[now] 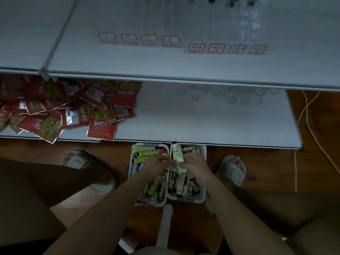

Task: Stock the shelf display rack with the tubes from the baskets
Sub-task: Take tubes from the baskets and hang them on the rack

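Low in the centre of the frame, two white baskets sit side by side on the wooden floor [257, 173], both heaped with tubes. The right hand [196, 165] is closed around a pale green tube [178, 153] that stands nearly upright over the right basket [202, 196], its dark cap toward the shelf edge. The left hand [156, 163] reaches across the left basket [132, 176], fingers pinched at the same tube's lower end (the exact contact is blurred). Above, the white lower shelf [202, 118] carries red snack packets [77, 107] at the left. The upper shelf [128, 65] shows red-bordered price labels [171, 40].
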The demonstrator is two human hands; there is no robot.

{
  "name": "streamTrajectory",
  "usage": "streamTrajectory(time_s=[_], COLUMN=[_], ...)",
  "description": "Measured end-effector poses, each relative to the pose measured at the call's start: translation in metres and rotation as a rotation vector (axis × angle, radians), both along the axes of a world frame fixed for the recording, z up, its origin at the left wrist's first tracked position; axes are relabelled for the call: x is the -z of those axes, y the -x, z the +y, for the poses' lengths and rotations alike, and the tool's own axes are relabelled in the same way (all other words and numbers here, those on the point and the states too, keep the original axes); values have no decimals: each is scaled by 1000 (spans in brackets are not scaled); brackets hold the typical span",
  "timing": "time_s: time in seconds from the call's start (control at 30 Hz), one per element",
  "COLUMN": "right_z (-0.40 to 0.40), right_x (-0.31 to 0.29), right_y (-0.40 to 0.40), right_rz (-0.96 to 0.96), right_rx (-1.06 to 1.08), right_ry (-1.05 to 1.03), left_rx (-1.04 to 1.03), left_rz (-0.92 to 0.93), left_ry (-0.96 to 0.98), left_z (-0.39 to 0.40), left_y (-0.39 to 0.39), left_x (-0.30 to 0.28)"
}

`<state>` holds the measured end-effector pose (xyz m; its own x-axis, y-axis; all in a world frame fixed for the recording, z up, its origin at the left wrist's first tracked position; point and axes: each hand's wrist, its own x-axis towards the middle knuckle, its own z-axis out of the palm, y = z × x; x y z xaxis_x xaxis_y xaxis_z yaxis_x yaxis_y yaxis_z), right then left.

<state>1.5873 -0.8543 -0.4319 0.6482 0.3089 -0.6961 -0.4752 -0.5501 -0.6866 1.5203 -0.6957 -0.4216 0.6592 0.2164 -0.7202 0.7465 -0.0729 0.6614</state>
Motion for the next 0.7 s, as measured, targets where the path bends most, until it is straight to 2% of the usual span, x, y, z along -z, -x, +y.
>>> streamTrajectory(time_s=[0.07, 0.13, 0.2, 0.3, 0.4, 0.53, 0.6, 0.7], right_z=[19, 35, 45, 52, 52, 58, 65, 74], right_x=[-24, -44, -66, -95, -124, -166, -189, -222], right_y=[1, 6, 11, 6, -8, -29, -38, -46], right_rz=[-195, -368, -460, -498, -498, -554, -610, -655], right_rx=[-39, -79, -113, -148, -173, -116, -181, -389], right_ry=[-48, -104, -155, -207, -259, -257, -273, -265], left_rx=[-70, -115, -150, -134, -14, 117, 221, 320], left_rz=[-78, -177, -263, -354, -434, -437, -446, -464], left_ry=[77, 74, 47, 98, 105, 124, 72, 39], left_z=[2, 6, 15, 31, 50, 71, 79, 86], left_y=[-4, -10, -12, -11, -7, -4, -3, -2], left_x=[-23, -44, -63, -91, -115, -137, -148, -166])
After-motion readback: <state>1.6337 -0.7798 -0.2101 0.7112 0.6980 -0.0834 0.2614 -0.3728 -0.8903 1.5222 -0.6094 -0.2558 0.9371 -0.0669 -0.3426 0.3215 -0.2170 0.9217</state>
